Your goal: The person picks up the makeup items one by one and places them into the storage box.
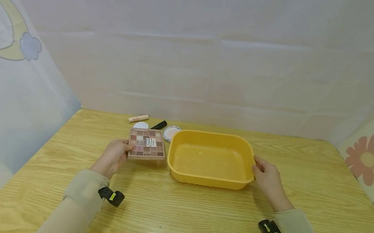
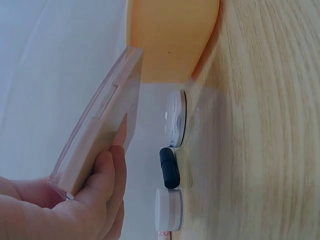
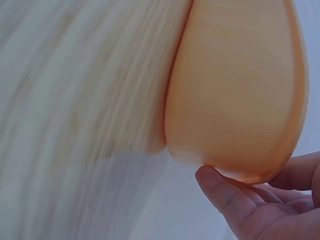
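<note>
My left hand (image 1: pixel 115 158) grips a flat square eyeshadow palette (image 1: pixel 147 144) by its left edge, thumb on top and fingers beneath. In the left wrist view the palette (image 2: pixel 102 120) is tilted and raised off the table. Its clear lid carries the word BACK over rows of brown and pink pans. To its right stands a yellow plastic basin (image 1: pixel 209 180) with nothing inside. My right hand (image 1: pixel 268 181) pinches the basin's right end; in the right wrist view the thumb is at the rim and the fingers (image 3: pixel 220 192) lie against the outer wall.
Behind the palette lie a round compact (image 1: pixel 171 133), a black tube (image 1: pixel 159 125), a white round jar (image 1: pixel 141 125) and a pale pink tube (image 1: pixel 138 118). The wood-grain table (image 1: pixel 170 216) ends at a pale cloth backdrop (image 1: pixel 193 80).
</note>
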A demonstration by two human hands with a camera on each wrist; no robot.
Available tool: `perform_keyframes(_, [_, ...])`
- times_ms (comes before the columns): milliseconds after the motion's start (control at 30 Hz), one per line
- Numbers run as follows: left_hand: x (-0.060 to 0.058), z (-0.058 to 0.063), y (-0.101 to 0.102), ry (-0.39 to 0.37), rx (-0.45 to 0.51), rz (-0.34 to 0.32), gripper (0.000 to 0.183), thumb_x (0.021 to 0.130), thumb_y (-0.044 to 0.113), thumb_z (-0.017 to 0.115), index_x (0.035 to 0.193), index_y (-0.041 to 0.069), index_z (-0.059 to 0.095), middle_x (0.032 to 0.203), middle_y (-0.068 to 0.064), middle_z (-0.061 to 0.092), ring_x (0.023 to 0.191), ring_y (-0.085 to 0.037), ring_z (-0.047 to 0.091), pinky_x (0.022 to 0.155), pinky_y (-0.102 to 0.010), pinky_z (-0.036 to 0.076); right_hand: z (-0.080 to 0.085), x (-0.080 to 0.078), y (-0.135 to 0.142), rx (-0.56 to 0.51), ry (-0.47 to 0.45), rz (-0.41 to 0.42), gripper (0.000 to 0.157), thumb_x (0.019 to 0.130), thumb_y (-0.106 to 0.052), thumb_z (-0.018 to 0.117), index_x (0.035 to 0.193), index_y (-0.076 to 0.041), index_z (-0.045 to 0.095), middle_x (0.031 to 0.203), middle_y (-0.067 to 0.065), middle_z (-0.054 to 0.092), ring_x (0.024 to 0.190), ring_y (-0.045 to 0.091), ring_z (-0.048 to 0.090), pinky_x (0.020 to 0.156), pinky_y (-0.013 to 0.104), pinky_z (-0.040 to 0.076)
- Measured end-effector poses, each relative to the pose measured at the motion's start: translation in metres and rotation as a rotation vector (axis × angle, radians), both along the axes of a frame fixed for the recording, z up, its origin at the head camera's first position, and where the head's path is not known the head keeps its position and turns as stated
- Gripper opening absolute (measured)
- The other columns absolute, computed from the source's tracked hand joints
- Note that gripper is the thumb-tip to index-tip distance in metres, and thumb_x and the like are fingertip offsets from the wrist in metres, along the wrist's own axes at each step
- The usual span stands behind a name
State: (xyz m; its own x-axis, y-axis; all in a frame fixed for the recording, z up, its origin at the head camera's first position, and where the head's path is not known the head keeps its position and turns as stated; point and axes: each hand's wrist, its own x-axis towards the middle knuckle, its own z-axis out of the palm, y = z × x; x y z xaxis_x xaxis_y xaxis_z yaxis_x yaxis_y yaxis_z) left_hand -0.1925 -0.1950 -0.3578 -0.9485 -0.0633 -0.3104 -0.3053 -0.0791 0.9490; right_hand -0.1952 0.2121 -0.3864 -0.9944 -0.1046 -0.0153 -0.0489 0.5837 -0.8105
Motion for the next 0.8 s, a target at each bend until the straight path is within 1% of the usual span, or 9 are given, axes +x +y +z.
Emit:
perform_keyframes(67, [0.0016, 0.0005, 0.0005, 0.000, 0.001, 0.005, 0.048, 0.108, 0.003, 0.031, 0.151, -0.017, 0.023, 0.158, -0.028, 0.026, 0.137, -0.025, 0.036, 0.079, -0.011, 0.045, 0.0006, 0.0002, 0.0006, -0.007, -0.008, 0.005, 0.048, 0.106, -0.001, 0.040, 0.148, 0.019, 0.027, 0.147, 0.042, 0.035, 0.133, 0.053, 0.042, 0.096, 0.044, 0.054])
perform_keyframes(133, [0.0029, 0.0004, 0.0011, -0.006, 0.013, 0.011, 0.048, 0.108, 0.003, 0.031, 0.151, -0.016, 0.022, 0.157, -0.028, 0.029, 0.140, -0.028, 0.036, 0.078, -0.010, 0.045, 0.0007, 0.0002, 0.0008, -0.007, -0.010, 0.006, 0.048, 0.106, -0.001, 0.040, 0.148, 0.019, 0.027, 0.147, 0.042, 0.034, 0.134, 0.052, 0.041, 0.098, 0.045, 0.053])
perform_keyframes(167, [0.0034, 0.0005, 0.0014, -0.008, 0.023, 0.014, 0.048, 0.108, 0.003, 0.031, 0.152, -0.016, 0.021, 0.157, -0.029, 0.029, 0.142, -0.029, 0.035, 0.085, -0.012, 0.047, 0.0007, 0.0003, 0.0008, -0.006, -0.008, 0.007, 0.048, 0.106, -0.001, 0.041, 0.148, 0.019, 0.028, 0.147, 0.042, 0.034, 0.134, 0.053, 0.041, 0.098, 0.046, 0.053])
perform_keyframes(200, [0.0037, 0.0005, 0.0017, -0.007, 0.032, 0.014, 0.049, 0.108, 0.003, 0.031, 0.152, -0.015, 0.020, 0.157, -0.029, 0.030, 0.144, -0.030, 0.034, 0.087, -0.012, 0.048, 0.0008, 0.0002, 0.0007, -0.002, -0.005, 0.004, 0.048, 0.106, -0.001, 0.041, 0.147, 0.019, 0.028, 0.147, 0.042, 0.035, 0.133, 0.052, 0.041, 0.098, 0.046, 0.053])
perform_keyframes(267, [0.0044, 0.0003, 0.0026, -0.005, 0.040, 0.017, 0.049, 0.109, 0.003, 0.031, 0.152, -0.015, 0.020, 0.156, -0.030, 0.030, 0.144, -0.032, 0.034, 0.089, -0.013, 0.049, 0.0005, -0.0003, 0.0001, 0.011, 0.009, 0.001, 0.047, 0.105, 0.000, 0.042, 0.146, 0.019, 0.030, 0.147, 0.041, 0.036, 0.133, 0.052, 0.042, 0.099, 0.049, 0.051])
perform_keyframes(433, [0.0058, 0.0004, 0.0049, 0.018, 0.059, 0.017, 0.049, 0.108, 0.002, 0.031, 0.151, -0.018, 0.020, 0.155, -0.032, 0.030, 0.144, -0.033, 0.034, 0.091, -0.013, 0.049, 0.0005, -0.0017, -0.0002, 0.034, 0.043, -0.003, 0.046, 0.104, 0.001, 0.044, 0.144, 0.021, 0.034, 0.143, 0.042, 0.040, 0.128, 0.053, 0.047, 0.093, 0.045, 0.056])
perform_keyframes(533, [0.0067, 0.0013, 0.0061, 0.026, 0.068, 0.010, 0.049, 0.108, 0.001, 0.031, 0.151, -0.018, 0.018, 0.156, -0.032, 0.028, 0.145, -0.033, 0.032, 0.104, -0.020, 0.045, 0.0009, -0.0015, 0.0002, 0.038, 0.054, 0.002, 0.045, 0.104, 0.001, 0.044, 0.143, 0.022, 0.034, 0.142, 0.043, 0.041, 0.126, 0.053, 0.049, 0.088, 0.040, 0.058])
perform_keyframes(633, [0.0079, 0.0022, 0.0067, 0.027, 0.070, 0.007, 0.049, 0.108, 0.001, 0.030, 0.151, -0.018, 0.017, 0.157, -0.031, 0.027, 0.146, -0.032, 0.030, 0.110, -0.025, 0.041, 0.0011, -0.0011, 0.0004, 0.040, 0.055, 0.006, 0.045, 0.104, 0.001, 0.044, 0.143, 0.022, 0.034, 0.141, 0.043, 0.041, 0.126, 0.053, 0.049, 0.086, 0.038, 0.058])
perform_keyframes(800, [0.0085, 0.0038, 0.0073, 0.036, 0.071, 0.016, 0.049, 0.108, 0.003, 0.030, 0.151, -0.017, 0.020, 0.157, -0.031, 0.029, 0.144, -0.031, 0.033, 0.100, -0.016, 0.047, 0.0004, -0.0006, 0.0009, 0.045, 0.054, 0.008, 0.046, 0.104, 0.001, 0.044, 0.143, 0.022, 0.034, 0.141, 0.043, 0.042, 0.125, 0.053, 0.050, 0.083, 0.033, 0.058])
